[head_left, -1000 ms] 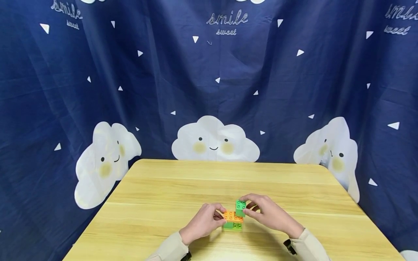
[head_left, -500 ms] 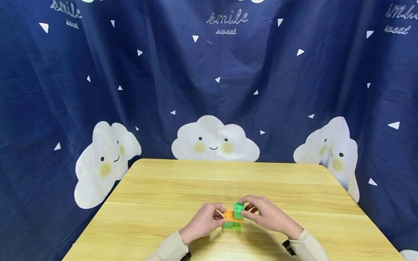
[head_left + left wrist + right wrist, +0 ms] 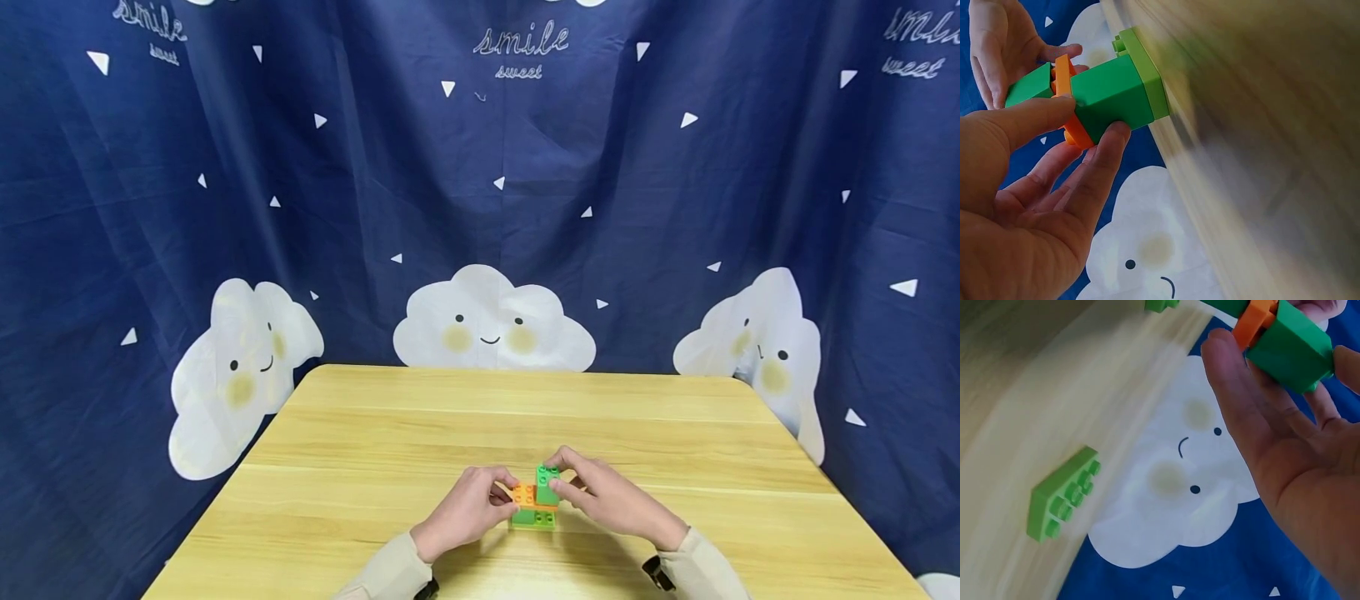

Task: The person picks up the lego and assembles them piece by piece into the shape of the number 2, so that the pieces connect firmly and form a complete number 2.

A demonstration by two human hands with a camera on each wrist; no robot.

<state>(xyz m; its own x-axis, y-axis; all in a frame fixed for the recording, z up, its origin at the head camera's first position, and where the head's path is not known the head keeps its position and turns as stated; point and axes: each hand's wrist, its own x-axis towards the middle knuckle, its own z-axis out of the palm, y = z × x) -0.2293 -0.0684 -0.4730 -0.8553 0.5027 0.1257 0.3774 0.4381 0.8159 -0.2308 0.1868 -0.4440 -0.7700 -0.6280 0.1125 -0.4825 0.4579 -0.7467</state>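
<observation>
A small stack of toy building bricks stands near the front of the table: a light green plate [image 3: 1152, 78] below, a green brick [image 3: 1113, 90] on it, then an orange plate [image 3: 523, 495]. On the orange plate's right end sits a second green brick [image 3: 547, 490], studs up. My left hand [image 3: 468, 508] pinches the stack around the orange plate and the lower green brick. My right hand [image 3: 611, 496] has its thumb and fingers about the upper green brick, one fingertip at its studded top in the right wrist view. Whether that brick is fully seated cannot be told.
Another light green plate [image 3: 1063, 494] lies studs up on the wooden table [image 3: 420, 408] in the right wrist view. A dark blue curtain [image 3: 337, 167] with white clouds hangs behind the table.
The upper green brick has come down and slightly left onto the orange plate's right end. My right hand moved with it, and its thumb now lies higher on the brick. The left hand stays put.
</observation>
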